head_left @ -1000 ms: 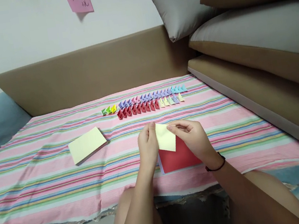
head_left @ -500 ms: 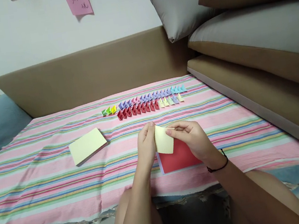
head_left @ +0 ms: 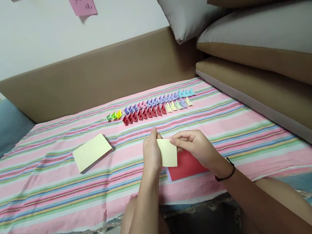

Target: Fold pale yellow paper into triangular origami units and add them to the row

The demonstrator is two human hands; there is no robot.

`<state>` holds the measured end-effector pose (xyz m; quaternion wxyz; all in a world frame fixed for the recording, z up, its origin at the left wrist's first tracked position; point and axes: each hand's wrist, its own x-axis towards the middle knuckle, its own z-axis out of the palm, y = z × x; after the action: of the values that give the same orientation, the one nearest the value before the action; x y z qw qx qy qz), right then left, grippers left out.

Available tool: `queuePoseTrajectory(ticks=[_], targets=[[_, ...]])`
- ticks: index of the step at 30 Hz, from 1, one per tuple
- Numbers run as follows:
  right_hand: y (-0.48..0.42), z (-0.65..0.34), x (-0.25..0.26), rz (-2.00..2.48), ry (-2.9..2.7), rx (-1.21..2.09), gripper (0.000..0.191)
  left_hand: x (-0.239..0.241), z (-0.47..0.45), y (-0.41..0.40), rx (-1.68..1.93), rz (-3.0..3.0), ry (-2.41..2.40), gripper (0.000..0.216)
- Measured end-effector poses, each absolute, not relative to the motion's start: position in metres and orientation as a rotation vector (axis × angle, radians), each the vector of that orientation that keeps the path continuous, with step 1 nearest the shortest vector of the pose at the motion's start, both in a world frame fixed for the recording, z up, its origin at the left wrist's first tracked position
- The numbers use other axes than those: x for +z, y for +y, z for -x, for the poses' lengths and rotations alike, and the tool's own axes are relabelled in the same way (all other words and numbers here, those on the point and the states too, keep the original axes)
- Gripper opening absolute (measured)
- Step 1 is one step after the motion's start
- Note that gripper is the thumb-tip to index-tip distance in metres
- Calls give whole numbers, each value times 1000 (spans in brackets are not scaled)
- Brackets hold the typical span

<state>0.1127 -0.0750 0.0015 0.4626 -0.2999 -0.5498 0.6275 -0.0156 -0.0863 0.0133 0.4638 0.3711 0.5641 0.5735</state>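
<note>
Between my two hands is a small pale yellow sheet of paper (head_left: 168, 153), held up above the cloth. My left hand (head_left: 151, 153) grips its left edge, thumb pointing up. At the upper right corner my right hand (head_left: 197, 146) pinches the sheet between thumb and fingers. Beneath the hands lies a red sheet (head_left: 188, 167) with a pale lilac edge showing along its left side. A stack of pale yellow paper (head_left: 92, 153) rests to the left of my hands.
Rows of small folded paper pieces in several colours (head_left: 149, 112) stand farther back on the striped cloth (head_left: 51, 179). Behind them rises a brown backrest (head_left: 94, 75). Stacked cushions (head_left: 263, 34) border the right side, and a pink note (head_left: 80, 1) hangs on the wall.
The yellow sheet has moved slightly down and left and turned a little, its top edge now nearly level. Both hands keep hold of it; my right hand has shifted left.
</note>
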Motion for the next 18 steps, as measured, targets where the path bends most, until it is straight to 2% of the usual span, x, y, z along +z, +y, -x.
queuePoseTrajectory(ticks=[6, 12, 18], targets=[[-74, -118, 3, 731, -1268, 1610, 16, 14, 22, -86, 1397, -907, 1217, 39], [-66, -128, -6, 791, -1183, 1503, 13, 16, 32, -88, 1208, -1039, 1234, 34], [-58, -135, -14, 841, -1320, 1412, 16, 10, 32, -85, 1278, -1232, 1392, 28]])
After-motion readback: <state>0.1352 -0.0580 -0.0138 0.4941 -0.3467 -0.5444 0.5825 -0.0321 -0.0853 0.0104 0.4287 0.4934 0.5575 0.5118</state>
